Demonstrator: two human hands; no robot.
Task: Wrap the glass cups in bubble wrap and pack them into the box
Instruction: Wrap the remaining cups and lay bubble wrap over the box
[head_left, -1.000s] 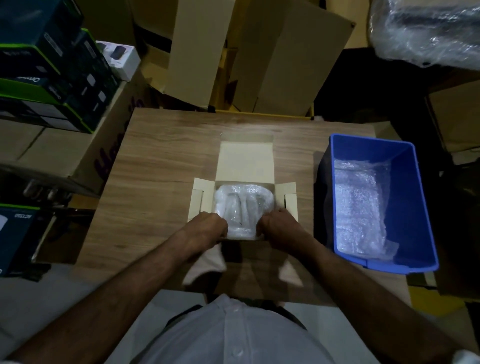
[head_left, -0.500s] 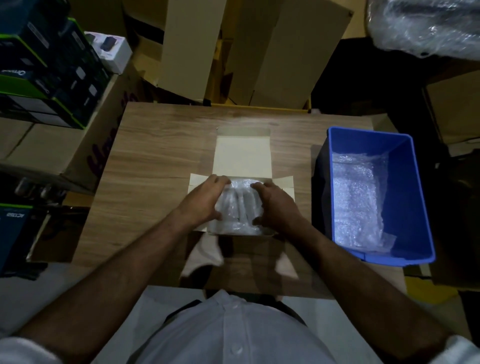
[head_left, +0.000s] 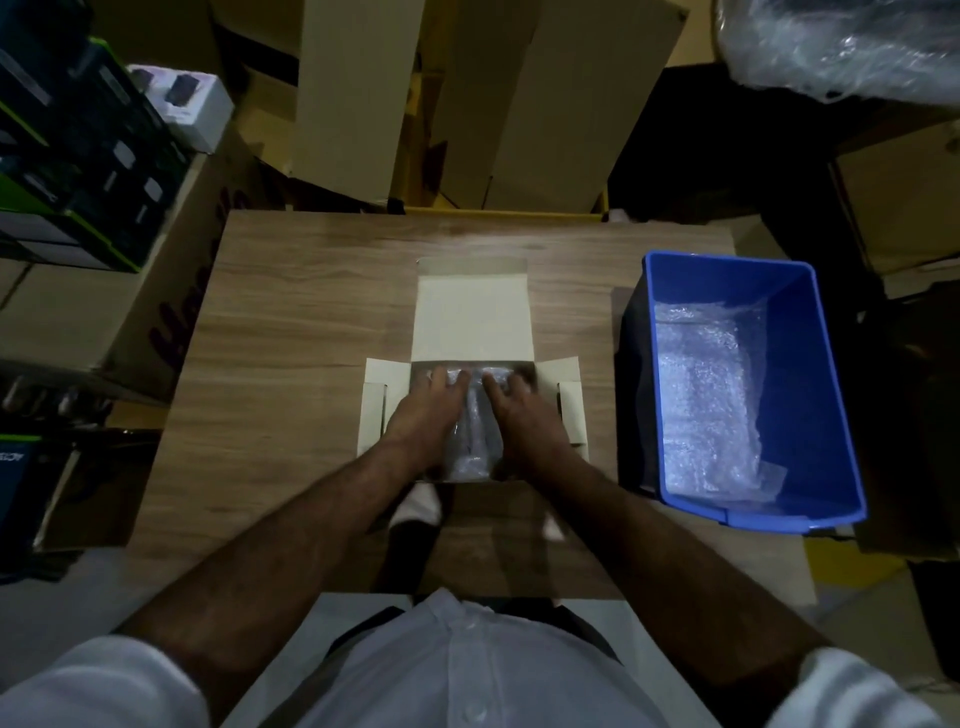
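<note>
The bubble-wrapped cups (head_left: 471, 441) are lying down inside the small white box (head_left: 571, 395) in the middle of the wooden surface (head_left: 291, 332). The bundle is long, and its long way is running from the person toward the far side of the surface, in line with the box. I cannot tell which end holds the cup mouths, because the wrap is hiding them.

The left hand (head_left: 423, 415) and the right hand (head_left: 519, 415) are both lying flat on top of the bundle, side by side, with fingers stretched out and pointing away. Neither grip is closed around anything; the hands are only pressing. I think they are pushing the puffy wrap down so it sits low enough for the lid to close.

The box lid (head_left: 472, 317) is lying open at the back, and the side flaps are spread out. To the right, a blue bin (head_left: 826, 374) is holding more bubble wrap (head_left: 706, 395).
</note>
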